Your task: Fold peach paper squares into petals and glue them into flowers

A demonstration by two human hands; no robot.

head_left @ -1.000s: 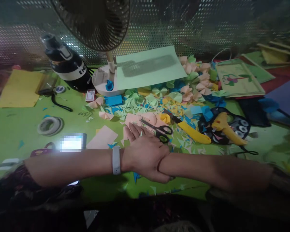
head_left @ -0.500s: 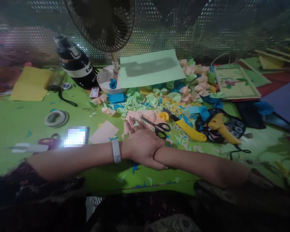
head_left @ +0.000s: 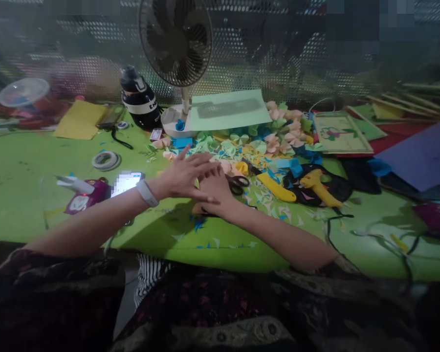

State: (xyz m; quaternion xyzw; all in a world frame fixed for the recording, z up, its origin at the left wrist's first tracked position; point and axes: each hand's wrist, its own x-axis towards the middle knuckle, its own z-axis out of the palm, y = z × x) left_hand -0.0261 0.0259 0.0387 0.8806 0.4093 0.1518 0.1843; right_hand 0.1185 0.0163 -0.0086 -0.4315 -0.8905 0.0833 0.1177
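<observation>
My left hand (head_left: pixel 185 175), with a pale band (head_left: pixel 146 193) at the wrist, is open with its fingers spread. It reaches across the fingers of my right hand (head_left: pixel 217 191), which looks flat and open beneath it. Part of the right hand's fingers is hidden. Neither hand holds anything that I can see. Just beyond the right hand lie black-handled scissors (head_left: pixel 238 185) on scattered paper scraps (head_left: pixel 256 161). A yellow-handled tool (head_left: pixel 278 187) lies to their right, beside a yellow glue gun (head_left: pixel 320 188) on a black mat.
A fan (head_left: pixel 179 44) and a black bottle (head_left: pixel 141 105) stand at the back. Folded paper flowers (head_left: pixel 278 139) lie in a heap beside a green sheet (head_left: pixel 229 110). On the left are a tape roll (head_left: pixel 105 160) and a lit phone (head_left: pixel 126 183). Cables (head_left: pixel 381 239) run at right.
My left hand has slid left and spread its fingers, so the back of my right hand now shows. The view has shifted too, and more of the table's left side is visible.
</observation>
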